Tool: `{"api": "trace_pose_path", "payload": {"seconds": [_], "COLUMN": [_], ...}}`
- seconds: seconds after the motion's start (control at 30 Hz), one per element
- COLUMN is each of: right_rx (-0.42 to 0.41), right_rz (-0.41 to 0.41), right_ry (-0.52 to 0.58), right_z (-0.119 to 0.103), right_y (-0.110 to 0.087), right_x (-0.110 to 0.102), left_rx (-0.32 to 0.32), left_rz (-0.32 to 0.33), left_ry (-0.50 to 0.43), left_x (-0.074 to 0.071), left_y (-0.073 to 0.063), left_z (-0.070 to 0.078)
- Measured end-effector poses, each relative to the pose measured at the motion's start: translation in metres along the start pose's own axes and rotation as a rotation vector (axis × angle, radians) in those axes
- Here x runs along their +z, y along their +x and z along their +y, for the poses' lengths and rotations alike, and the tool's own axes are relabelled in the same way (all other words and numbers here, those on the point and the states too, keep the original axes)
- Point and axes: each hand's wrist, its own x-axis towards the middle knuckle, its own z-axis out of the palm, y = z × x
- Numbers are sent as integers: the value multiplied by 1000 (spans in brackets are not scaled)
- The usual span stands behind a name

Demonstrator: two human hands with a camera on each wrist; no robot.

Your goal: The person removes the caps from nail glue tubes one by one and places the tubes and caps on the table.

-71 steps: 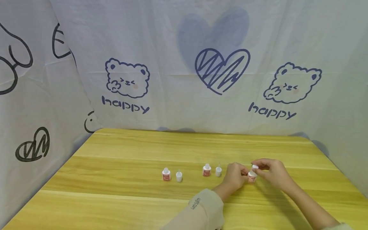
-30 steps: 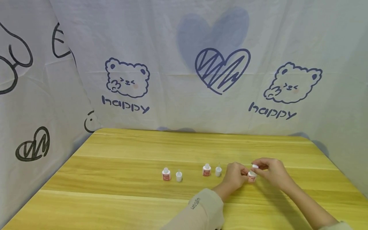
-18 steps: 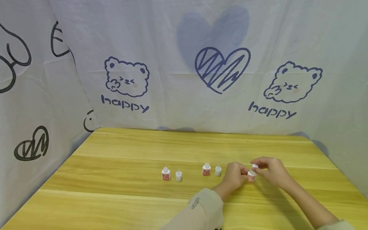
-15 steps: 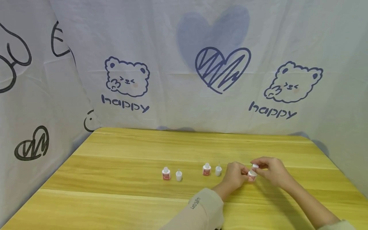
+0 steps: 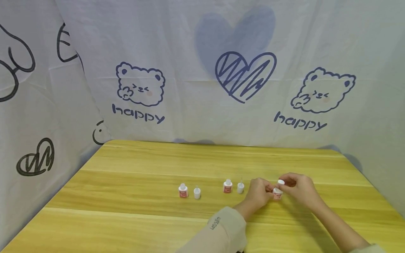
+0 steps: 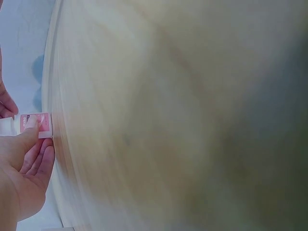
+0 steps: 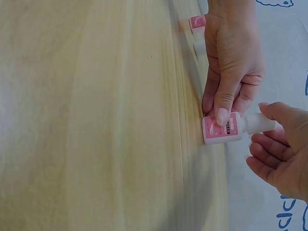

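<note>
My left hand [image 5: 257,193] pinches a small white bottle [image 5: 277,195] with a pink label, which stands upright on the table. In the right wrist view its thumb presses on the label of that bottle [image 7: 214,136], with the fingers behind. At the bottle's top, my right hand [image 5: 302,188] holds the white cap [image 5: 281,182] between thumb and fingertips. The right wrist view shows this cap [image 7: 263,123] in line with the neck. To the left stand two like bottles, one in the middle [image 5: 227,187] and one farther left [image 5: 183,192], both without caps.
Beside each uncapped bottle stands a white cap, a near one [image 5: 240,188] and a far one [image 5: 197,193], thin stem pointing up. All rest on a wood-grain table [image 5: 126,196]. A printed white cloth [image 5: 190,116] hangs behind and at the sides.
The right fingers have shifted slightly on the cap, and more of its white top shows. The left hand and the bottles have stayed in place.
</note>
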Motion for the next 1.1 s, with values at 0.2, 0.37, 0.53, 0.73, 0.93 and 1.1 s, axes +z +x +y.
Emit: {"api": "trace_pose_path", "payload": {"seconds": [0.2, 0.37, 0.53, 0.73, 0.93, 1.1], "right_rx": [-3, 6, -9, -21, -41, -57], "right_rz": [18, -17, -46, -82, -104, -100], "right_ry": [-31, -35, -27, -23, -16, -13], "right_z": [-1, -2, -2, -2, -1, 0], "right_y": [0, 2, 3, 3, 3, 4], "right_x": [0, -2, -4, -6, -7, -8], "left_rx": [-4, -6, -8, -22, -15, -12], "left_rz": [2, 1, 1, -9, -6, 2], "left_ry": [-7, -24, -14, -34, -34, -13], "left_x": [0, 0, 0, 0, 1, 1], "left_y": [0, 1, 1, 1, 1, 1], "left_z": [0, 0, 0, 0, -1, -1]}}
